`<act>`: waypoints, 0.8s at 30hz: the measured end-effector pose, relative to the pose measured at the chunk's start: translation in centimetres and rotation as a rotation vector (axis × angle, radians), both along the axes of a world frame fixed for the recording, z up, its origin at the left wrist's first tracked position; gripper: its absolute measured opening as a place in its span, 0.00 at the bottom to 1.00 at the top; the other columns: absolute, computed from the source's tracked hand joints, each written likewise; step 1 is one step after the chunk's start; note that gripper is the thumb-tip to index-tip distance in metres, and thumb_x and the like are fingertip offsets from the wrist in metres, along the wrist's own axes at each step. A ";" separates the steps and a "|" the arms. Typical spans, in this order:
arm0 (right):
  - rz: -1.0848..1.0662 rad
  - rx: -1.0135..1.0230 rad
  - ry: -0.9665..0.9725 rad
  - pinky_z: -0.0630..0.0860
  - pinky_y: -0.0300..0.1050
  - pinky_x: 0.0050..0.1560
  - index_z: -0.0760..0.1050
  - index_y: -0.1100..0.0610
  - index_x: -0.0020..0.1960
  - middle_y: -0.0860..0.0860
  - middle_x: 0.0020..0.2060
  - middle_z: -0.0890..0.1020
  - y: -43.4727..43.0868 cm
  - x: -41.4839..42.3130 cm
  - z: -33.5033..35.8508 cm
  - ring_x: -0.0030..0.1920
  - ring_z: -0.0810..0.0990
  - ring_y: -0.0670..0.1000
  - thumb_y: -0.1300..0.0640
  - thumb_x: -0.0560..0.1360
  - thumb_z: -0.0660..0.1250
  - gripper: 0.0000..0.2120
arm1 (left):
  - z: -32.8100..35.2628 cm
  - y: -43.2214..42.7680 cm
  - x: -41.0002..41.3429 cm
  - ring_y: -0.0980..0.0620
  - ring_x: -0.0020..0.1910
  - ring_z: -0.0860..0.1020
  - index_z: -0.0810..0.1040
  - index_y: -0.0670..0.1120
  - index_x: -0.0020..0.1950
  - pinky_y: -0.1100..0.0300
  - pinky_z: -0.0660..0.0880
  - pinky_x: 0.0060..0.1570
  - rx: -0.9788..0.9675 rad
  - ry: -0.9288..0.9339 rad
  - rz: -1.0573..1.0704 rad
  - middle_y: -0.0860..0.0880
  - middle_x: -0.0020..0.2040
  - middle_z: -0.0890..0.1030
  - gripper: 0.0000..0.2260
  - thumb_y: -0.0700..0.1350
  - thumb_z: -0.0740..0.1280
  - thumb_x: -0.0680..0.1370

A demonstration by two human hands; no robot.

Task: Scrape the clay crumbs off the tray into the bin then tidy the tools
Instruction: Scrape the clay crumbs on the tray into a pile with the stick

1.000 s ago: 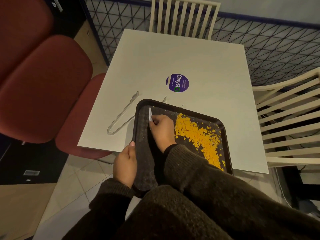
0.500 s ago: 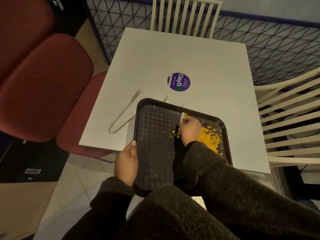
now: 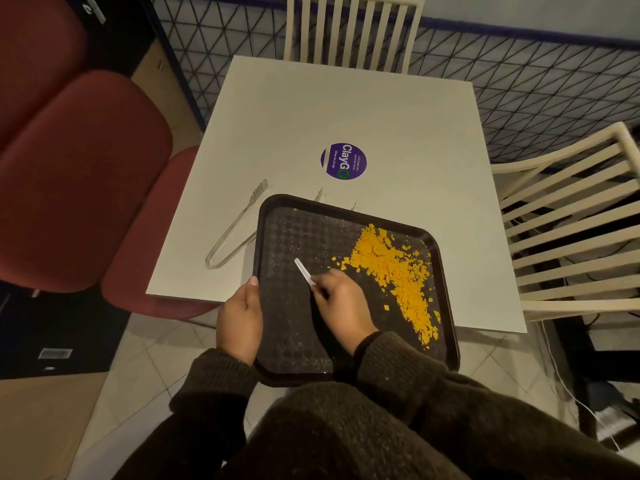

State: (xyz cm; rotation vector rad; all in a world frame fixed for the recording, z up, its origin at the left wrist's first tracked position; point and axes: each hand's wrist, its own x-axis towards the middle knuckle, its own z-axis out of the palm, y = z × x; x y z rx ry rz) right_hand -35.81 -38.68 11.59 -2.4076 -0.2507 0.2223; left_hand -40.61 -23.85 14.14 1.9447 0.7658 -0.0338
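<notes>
My left hand (image 3: 239, 320): clasps the dark tray (image 3: 294, 237) by its left rim.
My right hand (image 3: 341, 303): pinches a slim white scraper (image 3: 304, 271) over the tray floor.
Tray: overhangs the white table (image 3: 346, 109) at its near edge.
Clay crumbs (image 3: 391, 261): heaped orange on the tray's right side.
Tongs (image 3: 235, 226): on the table, just left of the tray.

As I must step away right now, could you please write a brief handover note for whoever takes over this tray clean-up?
Left hand grips the black plastic tray by its left rim. Right hand pinches a thin white scraper stick over the tray.
Orange clay crumbs lie heaped on the tray's right side; clear plastic tongs lie on the white table.
Done: crumbs gathered. Left: tip them into the bin, not in view, then tidy tools.
</notes>
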 end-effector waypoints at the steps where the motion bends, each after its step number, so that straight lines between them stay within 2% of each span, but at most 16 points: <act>1: 0.005 0.004 -0.015 0.75 0.45 0.50 0.79 0.60 0.55 0.54 0.46 0.79 -0.2 -0.3 -0.2 0.46 0.78 0.53 0.62 0.75 0.64 0.10 | 0.0 0.0 0.0 0.49 0.43 0.77 0.76 0.44 0.43 0.58 0.70 0.45 0.000 -0.001 0.001 0.47 0.39 0.78 0.20 0.54 0.51 0.81; 5: -0.089 -0.006 -0.008 0.71 0.40 0.44 0.79 0.60 0.51 0.53 0.44 0.77 -1.5 0.7 -0.5 0.42 0.75 0.50 0.62 0.75 0.65 0.07 | 0.3 -0.2 0.0 0.51 0.42 0.76 0.76 0.44 0.43 0.59 0.69 0.45 0.016 -0.022 -0.009 0.48 0.38 0.78 0.19 0.53 0.51 0.81; 9: -0.254 -0.014 0.057 0.68 0.40 0.45 0.78 0.60 0.52 0.51 0.43 0.75 -3.4 2.7 -1.3 0.41 0.72 0.49 0.61 0.76 0.64 0.08 | 0.5 -0.2 0.0 0.52 0.40 0.75 0.75 0.45 0.40 0.59 0.69 0.44 0.005 -0.017 -0.007 0.48 0.37 0.77 0.19 0.52 0.51 0.81; 14: -0.444 -0.020 0.117 0.76 0.48 0.48 0.77 0.58 0.55 0.55 0.48 0.80 -5.2 4.6 -2.0 0.45 0.78 0.53 0.61 0.75 0.63 0.09 | 0.2 -0.2 -0.2 0.54 0.38 0.75 0.74 0.46 0.39 0.60 0.68 0.43 0.009 -0.014 -0.004 0.50 0.36 0.76 0.19 0.52 0.51 0.81; 16: -0.400 -0.005 0.102 0.76 0.46 0.48 0.76 0.57 0.56 0.53 0.48 0.80 -5.0 4.1 -1.5 0.45 0.77 0.51 0.59 0.76 0.63 0.10 | 0.1 -0.1 -0.2 0.52 0.39 0.75 0.74 0.44 0.40 0.59 0.68 0.44 0.014 -0.014 0.004 0.48 0.37 0.77 0.19 0.52 0.51 0.81; 20: -0.102 -0.026 0.036 0.69 0.39 0.46 0.78 0.55 0.55 0.47 0.44 0.75 -4.1 1.0 -1.2 0.43 0.72 0.46 0.60 0.76 0.63 0.09 | 0.0 0.2 -0.1 0.49 0.42 0.75 0.75 0.43 0.43 0.59 0.67 0.45 0.031 -0.027 0.000 0.47 0.39 0.77 0.19 0.52 0.51 0.82; 24: -0.110 -0.029 0.009 0.72 0.42 0.46 0.78 0.56 0.54 0.50 0.46 0.77 -4.8 0.1 -2.1 0.42 0.73 0.47 0.59 0.77 0.62 0.09 | 0.0 0.2 -0.2 0.48 0.42 0.76 0.76 0.42 0.43 0.58 0.67 0.45 0.035 -0.030 0.000 0.46 0.39 0.78 0.20 0.52 0.51 0.81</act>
